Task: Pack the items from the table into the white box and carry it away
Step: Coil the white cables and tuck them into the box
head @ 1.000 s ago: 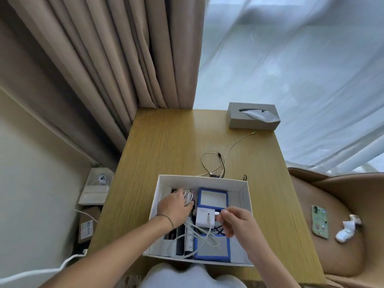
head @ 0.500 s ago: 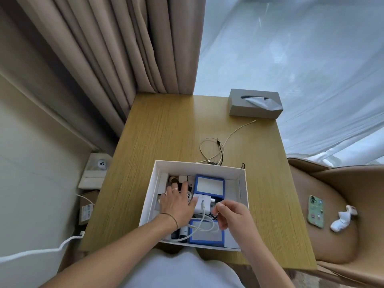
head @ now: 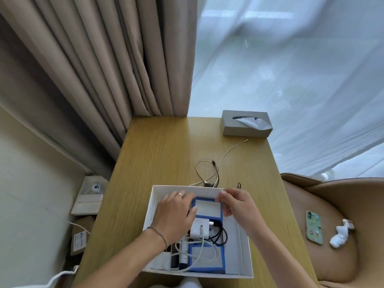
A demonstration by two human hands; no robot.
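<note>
Head | white box [head: 245, 254]: open, rectangular | holds cables, blue-framed cases

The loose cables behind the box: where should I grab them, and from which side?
Judging by their lie, pinch the coiled loops of the loose cables from above, reaching over the far wall of the white box; the loops bunch there, while the single strand trails toward the tissue box.

Left hand [head: 176, 213] palm-down, fingers extended, ring on one finger, band at wrist. Right hand [head: 236, 206] raised, fingers curled in pinching grip.
</note>
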